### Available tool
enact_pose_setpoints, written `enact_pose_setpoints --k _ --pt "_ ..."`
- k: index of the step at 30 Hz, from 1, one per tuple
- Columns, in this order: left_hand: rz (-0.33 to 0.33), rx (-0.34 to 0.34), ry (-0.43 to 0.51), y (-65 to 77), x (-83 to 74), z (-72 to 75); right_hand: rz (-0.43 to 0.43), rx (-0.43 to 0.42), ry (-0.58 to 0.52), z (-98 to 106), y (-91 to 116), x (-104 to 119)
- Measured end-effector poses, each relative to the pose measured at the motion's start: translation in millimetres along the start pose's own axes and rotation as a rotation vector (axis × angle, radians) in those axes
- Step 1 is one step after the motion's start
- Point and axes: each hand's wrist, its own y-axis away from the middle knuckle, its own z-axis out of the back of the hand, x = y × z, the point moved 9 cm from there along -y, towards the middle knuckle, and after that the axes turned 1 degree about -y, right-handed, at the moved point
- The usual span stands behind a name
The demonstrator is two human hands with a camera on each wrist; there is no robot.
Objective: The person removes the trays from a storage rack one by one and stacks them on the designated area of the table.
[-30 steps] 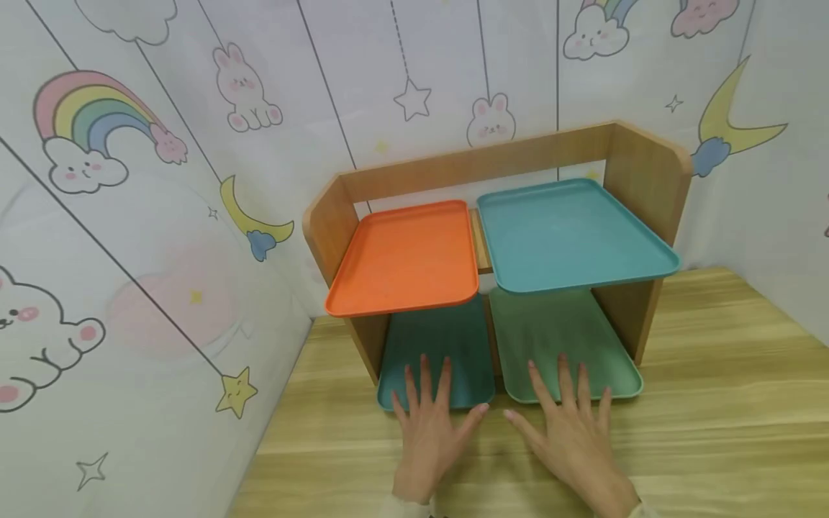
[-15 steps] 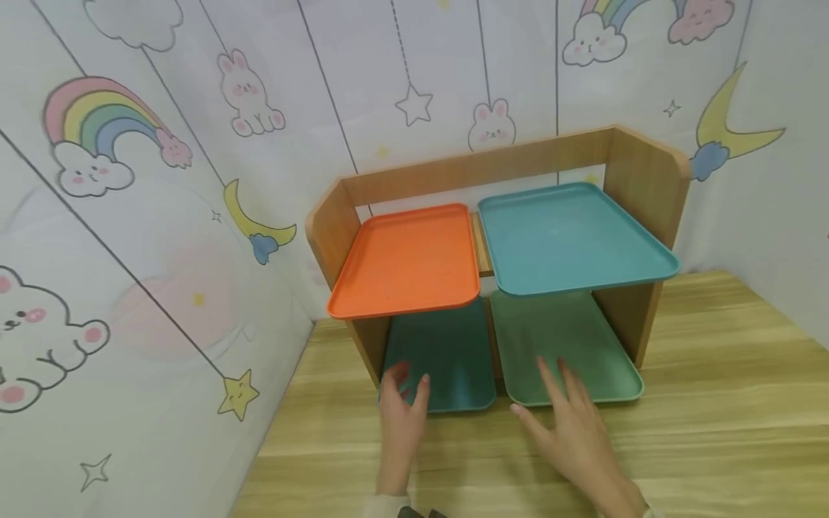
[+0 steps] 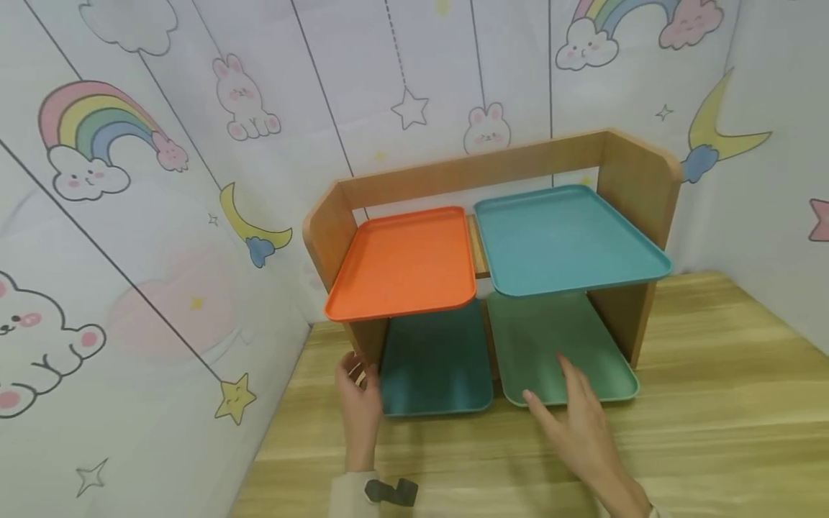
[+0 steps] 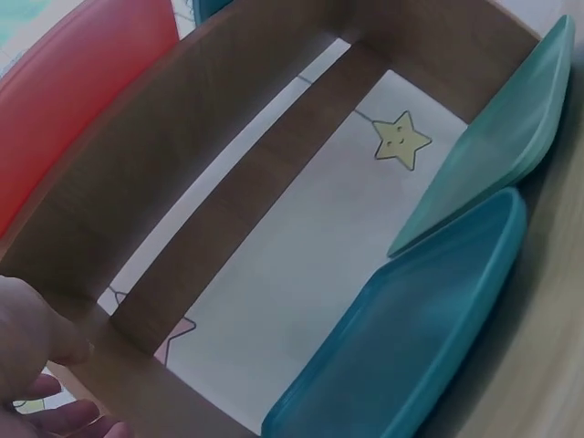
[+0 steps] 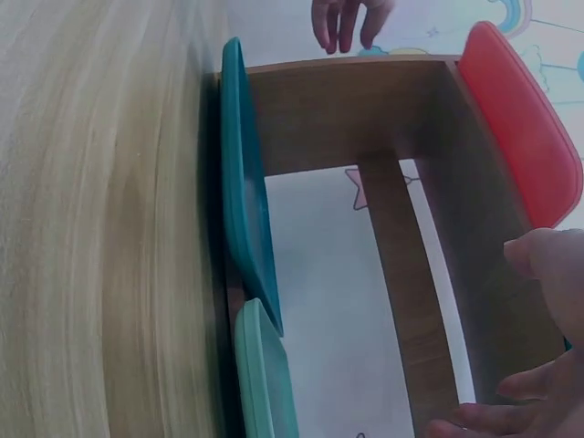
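Observation:
A wooden two-tier shelf (image 3: 476,167) stands on the table, seen in the head view. My left hand (image 3: 360,403) hovers beside the shelf's left side panel, fingers loosely bent; in the right wrist view this hand (image 5: 351,20) appears just outside the panel, apart from it. My right hand (image 3: 583,424) is held with fingers spread in front of the green tray (image 3: 550,345), holding nothing. On the lower level a dark teal tray (image 3: 437,360) lies left of the green one. Above them rest an orange tray (image 3: 404,262) and a light blue tray (image 3: 570,241), their fronts overhanging.
The wood-grain table (image 3: 725,374) extends to the right of the shelf and in front of it. Walls covered with cartoon rabbits, stars and rainbows rise close on the left (image 3: 162,302) and behind. A dark strap (image 3: 391,492) is on my left wrist.
My left hand has moved left, from the dark teal tray's front to beside the shelf's side panel, its spread fingers now bent. My right hand has turned slightly and lifted. The trays have stayed put.

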Motion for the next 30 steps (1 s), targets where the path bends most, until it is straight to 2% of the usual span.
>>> enact_pose_setpoints --k 7,12,18,24,30 --pt "-0.036 -0.05 -0.043 -29.3 -2.8 14.7 -0.003 -0.06 -0.128 8 -4 2" --pt "-0.079 -0.05 -0.123 -46.9 -7.5 13.9 0.019 -0.109 -0.205 15 -5 -1" --pt "-0.146 -0.051 -0.254 -52.7 -13.4 6.8 -0.009 -0.115 -0.225 23 -4 -4" --pt "-0.167 -0.033 -0.216 -57.3 -15.4 -0.7 -0.038 -0.078 -0.308 35 -8 -4" --pt "-0.211 -0.077 -0.231 -61.4 -12.4 1.5 -0.053 -0.077 -0.362 58 -17 -3"
